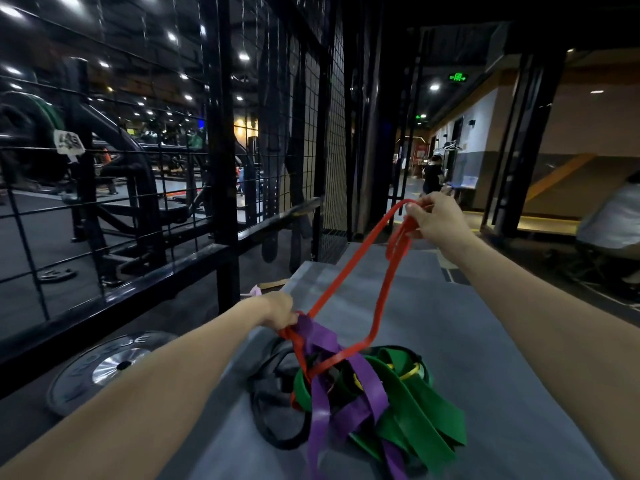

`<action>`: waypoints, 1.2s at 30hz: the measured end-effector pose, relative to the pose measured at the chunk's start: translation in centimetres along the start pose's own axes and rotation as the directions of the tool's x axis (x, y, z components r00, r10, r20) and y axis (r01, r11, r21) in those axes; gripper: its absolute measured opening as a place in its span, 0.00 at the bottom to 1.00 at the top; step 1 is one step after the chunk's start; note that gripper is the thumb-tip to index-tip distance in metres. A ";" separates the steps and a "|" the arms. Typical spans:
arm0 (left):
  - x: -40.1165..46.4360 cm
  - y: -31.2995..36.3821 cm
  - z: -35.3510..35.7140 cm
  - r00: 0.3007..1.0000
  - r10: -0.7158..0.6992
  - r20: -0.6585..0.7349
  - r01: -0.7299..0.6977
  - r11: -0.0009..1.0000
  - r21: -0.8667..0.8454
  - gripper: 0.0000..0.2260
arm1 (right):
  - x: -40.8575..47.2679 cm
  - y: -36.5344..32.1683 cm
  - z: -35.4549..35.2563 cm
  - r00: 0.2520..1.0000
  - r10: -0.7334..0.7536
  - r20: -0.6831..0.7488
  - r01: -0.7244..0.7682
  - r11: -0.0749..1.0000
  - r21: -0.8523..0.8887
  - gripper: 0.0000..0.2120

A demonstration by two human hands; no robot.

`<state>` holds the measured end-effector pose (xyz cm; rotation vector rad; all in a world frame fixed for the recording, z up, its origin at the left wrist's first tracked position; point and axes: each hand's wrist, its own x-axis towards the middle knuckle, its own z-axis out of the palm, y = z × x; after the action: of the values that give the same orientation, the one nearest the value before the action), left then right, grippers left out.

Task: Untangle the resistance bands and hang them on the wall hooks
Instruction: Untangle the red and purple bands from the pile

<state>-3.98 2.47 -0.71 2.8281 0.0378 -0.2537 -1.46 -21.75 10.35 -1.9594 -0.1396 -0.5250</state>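
My right hand pinches the far end of the red band, lifted up and away. My left hand grips the knot where red meets the purple band. The red loop runs taut and diagonal between them. Flat, rubbery green bands and a black band lie heaped on the grey surface, just below my left hand.

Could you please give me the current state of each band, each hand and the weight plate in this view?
Red band: pulled up taut, still caught in the pile.
Purple band: tangled, top end lifted.
Green band: tangled, lying on the mat.
Black band: in the pile on the mat.
Left hand: grips red and purple bands.
Right hand: grips the red band, raised.
Weight plate: flat on the floor.
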 end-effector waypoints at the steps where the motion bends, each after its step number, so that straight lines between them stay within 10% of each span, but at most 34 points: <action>1: 0.1 0.2 -0.5 1.000 0.005 -0.025 -0.006 0.998 -0.062 0.16 | 0.1 0.0 -0.1 1.000 0.010 -0.003 -0.010 1.000 0.008 0.07; 5: 1.5 0.5 -4.3 0.945 -0.040 -0.326 -0.080 0.934 -0.347 0.11 | 0.9 -0.9 -1.0 0.996 0.065 -0.065 -0.054 0.985 0.163 0.09; 8: 1.3 1.4 -4.9 0.966 0.007 -0.259 -0.044 0.989 -0.138 0.36 | 1.4 -2.5 -1.3 0.996 0.076 -0.045 -0.058 0.946 0.318 0.11; 12: 0.3 5.4 -0.3 0.951 0.262 -0.164 -0.307 0.862 -0.402 0.54 | 1.7 -4.7 -1.0 0.998 0.059 -0.001 -0.053 0.903 0.427 0.10; 17: 0.4 7.7 5.9 0.882 0.471 -0.028 -0.428 0.774 -0.467 0.13 | 1.0 -7.2 -3.6 0.995 0.044 -0.090 0.015 0.822 0.570 0.09; 19: 0.6 7.1 5.9 0.907 0.411 -0.092 -0.388 0.730 -0.562 0.14 | 0.9 -6.5 -5.1 0.989 0.054 -0.136 0.029 0.838 0.544 0.07; 25: 0.9 6.2 -9.0 0.948 -0.008 -0.319 -0.319 -0.022 -0.947 0.16 | 0.0 -0.3 -3.4 0.995 0.072 -0.064 -0.065 0.992 0.105 0.04; 36: -3.1 12.8 -14.5 0.965 0.058 -0.256 -0.226 -0.316 -0.921 0.16 | -6.3 -0.2 4.9 0.814 -0.093 0.574 -0.055 0.970 0.235 0.10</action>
<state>-3.87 -5.44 17.26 0.9539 -0.0697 0.0603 -5.74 -16.47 6.12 -1.8179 -0.5863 0.1037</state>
